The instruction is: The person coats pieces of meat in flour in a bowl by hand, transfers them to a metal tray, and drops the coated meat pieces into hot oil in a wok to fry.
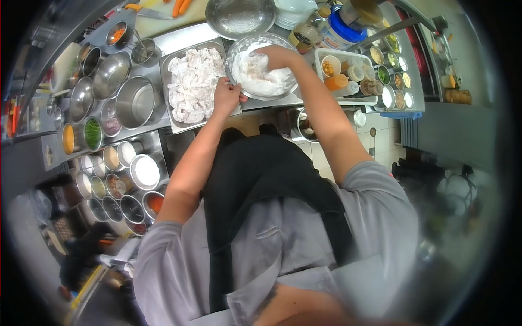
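My left hand [227, 96] grips the near left rim of a metal mixing bowl [292, 87], its fingers closed against the edge. White powder that looks like flour [261, 81] fills much of that bowl. My right hand [273, 57] reaches into the bowl from the right. Its fingers are down in the powder, so whether they hold a piece cannot be seen. Directly left of the bowl, a rectangular metal tray [175, 126] is heaped with white-coated pieces [193, 81] of food, touching or close to my left wrist.
Behind the bowl stand another metal bowl [239, 19] and stacked white plates [293, 12]. A white bin [353, 100] of squeeze bottles is at the right. Metal pots [136, 103] crowd the left. A knife [149, 12] lies on a cutting board at the back.
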A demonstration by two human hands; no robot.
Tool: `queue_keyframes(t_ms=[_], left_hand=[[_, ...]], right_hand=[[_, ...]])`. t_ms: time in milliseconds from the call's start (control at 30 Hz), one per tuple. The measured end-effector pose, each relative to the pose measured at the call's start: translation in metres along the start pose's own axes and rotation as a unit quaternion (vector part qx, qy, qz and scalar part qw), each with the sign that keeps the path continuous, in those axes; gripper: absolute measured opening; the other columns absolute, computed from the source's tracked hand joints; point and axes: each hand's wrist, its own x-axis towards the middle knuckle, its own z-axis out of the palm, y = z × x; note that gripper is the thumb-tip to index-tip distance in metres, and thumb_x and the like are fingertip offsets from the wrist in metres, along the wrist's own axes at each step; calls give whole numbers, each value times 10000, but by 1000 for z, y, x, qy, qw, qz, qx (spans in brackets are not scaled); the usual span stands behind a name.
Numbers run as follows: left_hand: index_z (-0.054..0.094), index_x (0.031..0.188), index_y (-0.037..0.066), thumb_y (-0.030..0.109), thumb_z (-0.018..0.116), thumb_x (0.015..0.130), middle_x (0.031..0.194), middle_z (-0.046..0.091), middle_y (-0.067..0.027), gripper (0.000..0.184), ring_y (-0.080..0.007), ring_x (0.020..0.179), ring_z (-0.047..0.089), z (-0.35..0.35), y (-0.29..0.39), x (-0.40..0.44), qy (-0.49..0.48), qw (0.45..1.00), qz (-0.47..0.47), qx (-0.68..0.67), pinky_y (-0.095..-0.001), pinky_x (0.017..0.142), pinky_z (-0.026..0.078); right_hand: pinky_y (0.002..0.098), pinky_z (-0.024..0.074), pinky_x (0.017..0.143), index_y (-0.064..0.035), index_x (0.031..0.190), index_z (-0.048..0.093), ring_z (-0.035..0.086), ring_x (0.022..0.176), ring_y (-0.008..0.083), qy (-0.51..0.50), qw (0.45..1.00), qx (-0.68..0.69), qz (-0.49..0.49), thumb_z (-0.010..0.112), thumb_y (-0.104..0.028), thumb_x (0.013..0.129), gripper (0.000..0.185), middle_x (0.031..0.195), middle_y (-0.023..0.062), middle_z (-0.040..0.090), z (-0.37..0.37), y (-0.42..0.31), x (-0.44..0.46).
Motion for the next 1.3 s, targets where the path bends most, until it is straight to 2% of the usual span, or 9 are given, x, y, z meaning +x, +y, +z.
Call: queue_keyframes(t_ms=[133,233,367,533,700,800,967,1100,1300], left_hand=[[325,1248,-118,5,566,922,790,585,-152,423,-235,579,681,-1,-6,3,-2,1000,5,-14,-301,488,557],[324,1256,-119,4,563,922,801,586,-154,430,-238,579,683,0,-1,2,-10,1000,13,-23,-297,482,555],[333,1261,-114,6,563,918,799,590,-159,430,-238,577,683,-2,0,-2,-1,1000,-5,-2,-297,490,557],[344,1253,-108,8,569,915,791,596,-157,422,-236,575,683,-3,2,-3,-3,1000,-11,-10,-298,496,558],[365,1232,-90,2,569,910,789,596,-147,392,-227,573,681,-4,-3,1,-4,1000,-5,-10,-299,496,558],[367,1224,-85,2,566,914,792,598,-151,379,-225,571,679,-2,7,-4,-2,1000,-15,11,-294,492,558],[358,1228,-80,11,569,920,795,600,-157,384,-230,570,678,-2,11,-6,5,1000,-22,-17,-301,493,562],[344,1243,-85,20,573,920,786,587,-154,410,-238,569,676,-2,7,-5,10,1000,-21,-11,-313,494,565],[334,1268,-83,22,574,917,790,574,-148,438,-230,563,672,-2,6,-4,13,1000,-22,-17,-309,490,559]], right_hand=[[395,481,985,-149,1421,468,574,1193,321,-11,994,-77,73,832,-165,589,908,1271,194,603,27,34,7],[395,481,988,-114,1411,471,573,1185,339,71,981,-124,130,817,-184,585,898,1259,239,594,67,21,2],[385,481,980,-68,1307,579,596,1144,342,63,994,-51,77,764,-175,615,724,1216,212,631,69,42,16],[386,451,1019,-48,1345,542,571,1188,340,54,997,3,60,764,-151,634,752,1291,202,596,23,19,6],[386,451,1015,-71,1385,505,564,1201,339,80,993,66,59,779,-260,664,793,1305,211,585,48,33,40],[404,445,1022,-98,1438,434,551,1213,358,50,987,-46,144,804,-336,629,921,1327,252,549,72,-8,41],[398,456,1014,-105,1275,619,567,1195,322,84,990,-29,110,735,-188,671,621,1271,164,616,53,-6,43],[391,465,1009,-95,1270,617,567,1201,311,106,988,-83,76,647,-62,741,532,1263,163,618,23,-10,30],[401,470,997,-68,1274,605,553,1217,319,109,985,-91,101,762,-135,689,609,1275,169,609,9,-21,18]])
